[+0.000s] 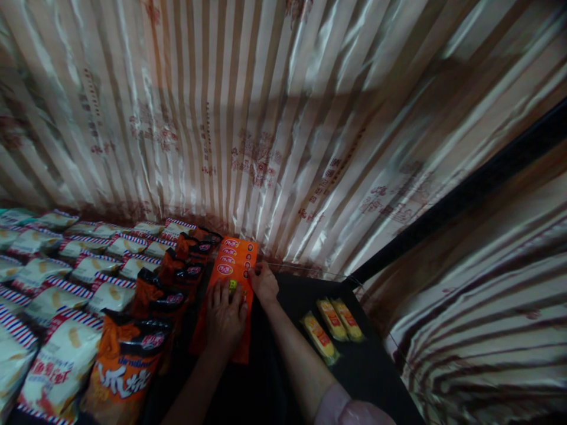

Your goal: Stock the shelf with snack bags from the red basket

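Note:
Orange flat packets [238, 255] lie overlapped in a column on the black table, right of the snack bags. My left hand [225, 319] rests on them with its fingers spread, near a small yellow-green mark. At their right edge is my right hand [264, 284], its fingers bent together against the orange edge; whether it pinches a packet is too small to tell. Beside the column on the left stands a row of orange and black snack bags [128, 366].
Several white snack bags with striped edges [64, 360] fill the left side. Three yellow wrapped items [319, 337] lie on the black table [363, 378] at the right. Behind hangs a striped curtain [248, 118], and a dark pole [443, 200] slants up at the right.

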Demonstrator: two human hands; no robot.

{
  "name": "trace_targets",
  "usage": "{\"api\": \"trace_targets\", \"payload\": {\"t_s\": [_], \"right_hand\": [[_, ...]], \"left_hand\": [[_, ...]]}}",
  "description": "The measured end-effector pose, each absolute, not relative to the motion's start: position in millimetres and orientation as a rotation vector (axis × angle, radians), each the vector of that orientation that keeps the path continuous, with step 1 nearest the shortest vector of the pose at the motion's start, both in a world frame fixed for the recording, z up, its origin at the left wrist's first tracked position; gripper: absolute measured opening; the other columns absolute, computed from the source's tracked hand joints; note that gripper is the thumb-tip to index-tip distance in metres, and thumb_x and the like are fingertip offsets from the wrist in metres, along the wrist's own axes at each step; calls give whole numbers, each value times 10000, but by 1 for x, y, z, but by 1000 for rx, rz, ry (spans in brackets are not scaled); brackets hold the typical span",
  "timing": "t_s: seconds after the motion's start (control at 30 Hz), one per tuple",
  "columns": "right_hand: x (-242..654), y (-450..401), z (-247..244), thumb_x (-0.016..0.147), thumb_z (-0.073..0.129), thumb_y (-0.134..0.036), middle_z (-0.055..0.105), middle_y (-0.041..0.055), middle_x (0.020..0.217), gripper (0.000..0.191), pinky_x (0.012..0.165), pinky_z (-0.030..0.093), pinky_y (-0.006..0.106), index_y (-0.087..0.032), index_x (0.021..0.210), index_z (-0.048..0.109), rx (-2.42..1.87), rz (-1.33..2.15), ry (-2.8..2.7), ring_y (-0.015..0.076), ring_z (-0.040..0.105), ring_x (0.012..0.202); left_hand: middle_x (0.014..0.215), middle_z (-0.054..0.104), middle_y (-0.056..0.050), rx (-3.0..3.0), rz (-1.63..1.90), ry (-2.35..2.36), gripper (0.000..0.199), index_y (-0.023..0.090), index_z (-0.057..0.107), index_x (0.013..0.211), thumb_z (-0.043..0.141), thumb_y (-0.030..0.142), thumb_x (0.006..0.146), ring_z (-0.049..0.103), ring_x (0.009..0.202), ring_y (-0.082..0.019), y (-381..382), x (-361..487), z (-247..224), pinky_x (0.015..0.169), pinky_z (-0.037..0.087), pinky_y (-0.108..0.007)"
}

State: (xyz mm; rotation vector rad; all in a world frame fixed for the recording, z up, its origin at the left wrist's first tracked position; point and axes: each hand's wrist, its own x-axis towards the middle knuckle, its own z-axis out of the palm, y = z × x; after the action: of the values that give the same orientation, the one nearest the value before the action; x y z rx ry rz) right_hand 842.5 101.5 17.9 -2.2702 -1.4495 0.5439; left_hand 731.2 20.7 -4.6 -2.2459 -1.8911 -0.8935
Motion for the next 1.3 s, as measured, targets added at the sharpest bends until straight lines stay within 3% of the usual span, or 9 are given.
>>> {"api": "trace_targets", "payload": {"t_s": [0.67,0.8,1.0,1.3], "right_hand": [[853,112,12,766,556,-388,696,14,947,242,662,434,243,-228,942,601,-2240,689,-1397,168,638,878],[858,114,8,768,554,-386,703,15,917,237,620,442,213,-224,922,633,-2148,744,-1382,151,649,812],[866,119,-4,825,479,-355,706,12,799,272,510,438,165,-191,958,653,-2026,864,-1339,90,632,559],[868,123,-6,773,532,-371,670,-11,627,234,523,421,185,-212,834,691,-2079,828,-1385,109,617,552]], "left_hand": [[1243,545,-117,-2245,-878,-1908,373,209,588,1156,454,313,824,426,1189,-298,20,732,-3,994,318,-482],[1241,545,-117,-2240,-903,-1894,373,214,585,1159,452,311,825,420,1192,-302,21,732,-6,985,324,-492],[1256,532,-129,-2265,-887,-1908,386,206,576,1175,462,314,822,422,1191,-309,21,731,-4,987,327,-491],[1251,535,-114,-2233,-897,-1889,380,210,580,1166,457,309,820,427,1186,-299,20,731,-5,993,327,-488]]}}
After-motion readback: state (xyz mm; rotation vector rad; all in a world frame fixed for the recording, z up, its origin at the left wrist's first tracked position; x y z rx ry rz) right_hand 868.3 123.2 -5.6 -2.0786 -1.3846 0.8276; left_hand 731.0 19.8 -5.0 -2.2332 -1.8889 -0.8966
